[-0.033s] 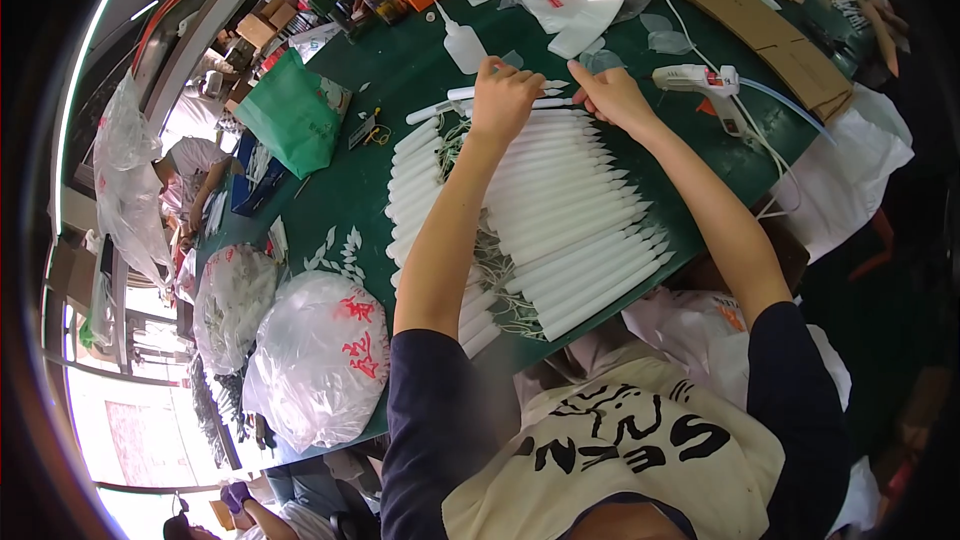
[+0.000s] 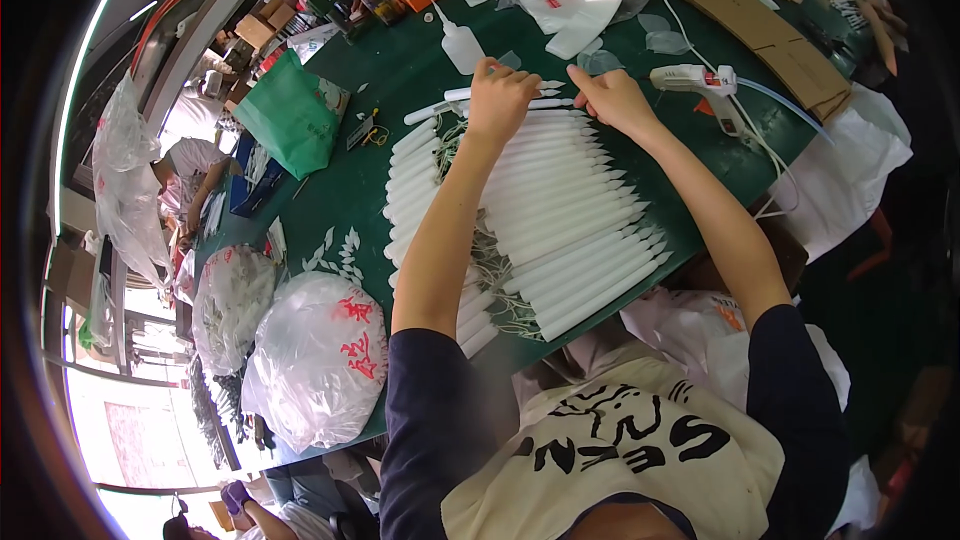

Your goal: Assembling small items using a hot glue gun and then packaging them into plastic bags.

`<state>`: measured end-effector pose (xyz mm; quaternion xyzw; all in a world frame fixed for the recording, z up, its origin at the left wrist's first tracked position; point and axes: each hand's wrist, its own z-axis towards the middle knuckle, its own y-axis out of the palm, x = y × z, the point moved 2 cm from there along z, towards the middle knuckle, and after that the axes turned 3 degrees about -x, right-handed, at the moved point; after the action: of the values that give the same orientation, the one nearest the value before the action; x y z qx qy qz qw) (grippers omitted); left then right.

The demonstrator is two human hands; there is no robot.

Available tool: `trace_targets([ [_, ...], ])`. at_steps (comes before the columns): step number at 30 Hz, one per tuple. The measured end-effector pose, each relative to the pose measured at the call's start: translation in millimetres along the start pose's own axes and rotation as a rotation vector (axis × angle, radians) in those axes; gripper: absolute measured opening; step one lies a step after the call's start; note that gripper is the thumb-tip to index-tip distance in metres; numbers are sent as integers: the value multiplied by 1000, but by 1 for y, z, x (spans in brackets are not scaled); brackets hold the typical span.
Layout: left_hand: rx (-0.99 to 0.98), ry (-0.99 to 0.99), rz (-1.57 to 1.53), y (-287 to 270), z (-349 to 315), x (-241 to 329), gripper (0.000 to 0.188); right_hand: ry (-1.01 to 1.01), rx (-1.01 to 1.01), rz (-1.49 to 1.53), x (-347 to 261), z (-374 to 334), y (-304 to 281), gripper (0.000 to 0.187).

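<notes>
Rows of slim white candle-shaped sticks (image 2: 560, 190) with pointed, flame-like tips lie side by side on the green table (image 2: 340, 195). Thin greenish wires (image 2: 490, 260) run between the rows. At the far end, my left hand (image 2: 500, 100) is closed over a white candle-shaped stick (image 2: 457, 94); the stick's end shows left of the hand and pale tips show to its right. My right hand (image 2: 615, 100) is beside those tips, thumb raised and fingers curled; what they hold, if anything, is hidden. Several loose white flame-shaped pieces (image 2: 348, 255) lie left of the rows.
A white glue gun (image 2: 690, 78) with its cord lies right of my right hand. Beyond my left hand is a white squeeze bottle (image 2: 461, 46). Clear plastic bags (image 2: 315, 360), a green bag (image 2: 290, 115) and a cardboard piece (image 2: 760, 35) surround the work. Other people sit around the table.
</notes>
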<state>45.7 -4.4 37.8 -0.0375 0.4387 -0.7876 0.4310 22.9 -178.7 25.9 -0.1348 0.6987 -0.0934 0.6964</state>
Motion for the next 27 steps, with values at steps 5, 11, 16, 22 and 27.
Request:
trace_targets([
  [5,-118,-68,1,7,0,-11,9,-260,107,-281,-3,-37,-14,47],
  [11,-214,-137,-147,25,4,-20,14,-329,142,-248,29,-44,-14,45],
  [16,-350,-254,-264,38,-1,-27,16,-307,128,-237,38,-43,-12,38],
  [22,-509,-321,-350,46,3,-43,17,-335,147,-285,36,-48,-11,34],
  [27,-452,-371,-324,60,13,-52,27,-360,154,-377,40,-46,-9,32],
])
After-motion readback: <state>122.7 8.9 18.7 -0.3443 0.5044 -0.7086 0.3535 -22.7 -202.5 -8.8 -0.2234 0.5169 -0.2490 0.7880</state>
